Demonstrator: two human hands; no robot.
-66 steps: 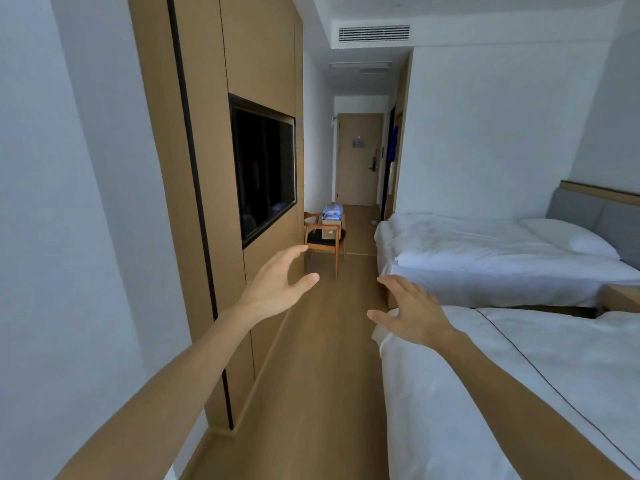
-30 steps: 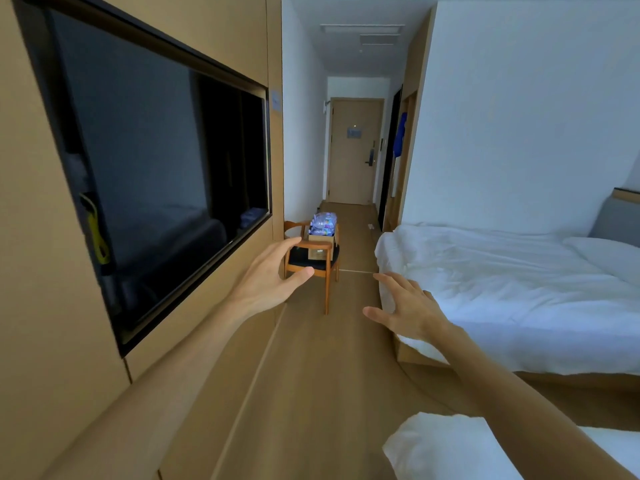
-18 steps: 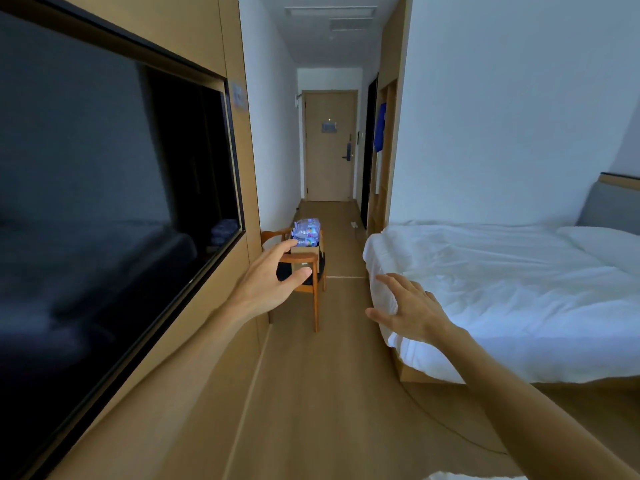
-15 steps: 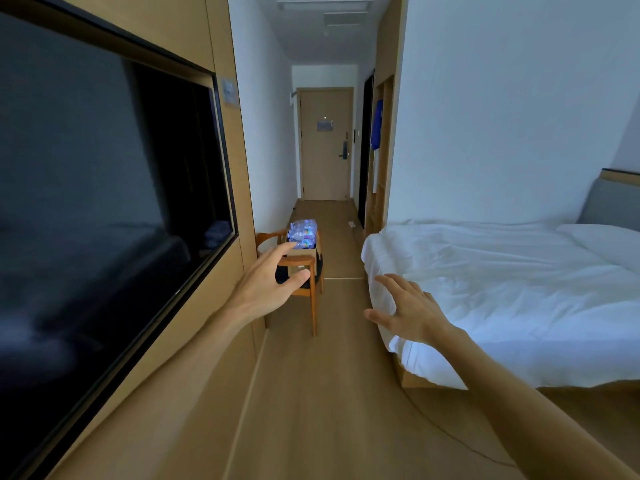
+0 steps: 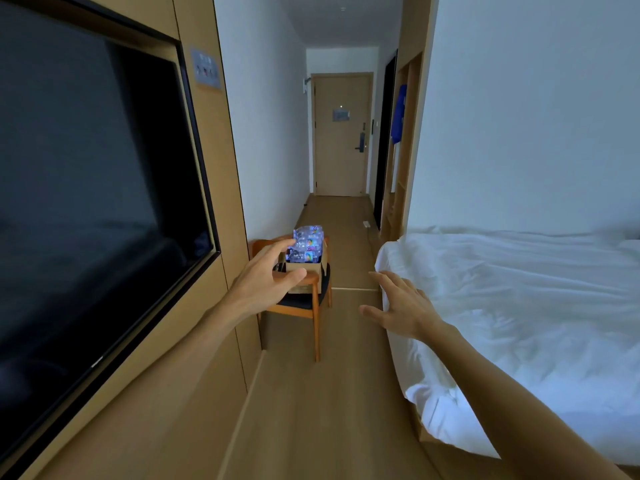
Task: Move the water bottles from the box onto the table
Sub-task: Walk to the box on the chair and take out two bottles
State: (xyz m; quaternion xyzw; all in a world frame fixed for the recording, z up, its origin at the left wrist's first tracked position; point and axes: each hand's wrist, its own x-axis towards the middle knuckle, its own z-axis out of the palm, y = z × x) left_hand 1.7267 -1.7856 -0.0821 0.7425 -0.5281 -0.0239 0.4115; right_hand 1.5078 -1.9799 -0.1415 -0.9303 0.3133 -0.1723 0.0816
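A cardboard box (image 5: 304, 277) stands on a wooden chair (image 5: 302, 308) some way down the room, by the left wall. A plastic-wrapped pack of water bottles (image 5: 307, 244) sticks up out of the box. My left hand (image 5: 268, 282) is stretched forward with relaxed fingers and holds nothing; in the picture it overlaps the chair and the box's left edge but is well short of them. My right hand (image 5: 403, 306) is also held out with spread fingers, empty, beside the bed's corner. No table is in view.
A large dark television (image 5: 86, 202) is set in the wooden wall panel on the left. A bed with white bedding (image 5: 519, 306) fills the right. A wooden floor strip (image 5: 329, 410) runs between them to a closed door (image 5: 341, 133) at the far end.
The view has advanced along the room: the chair, box and bottles are nearer and larger, and the television has slid further left. Both hands stay held out, empty.
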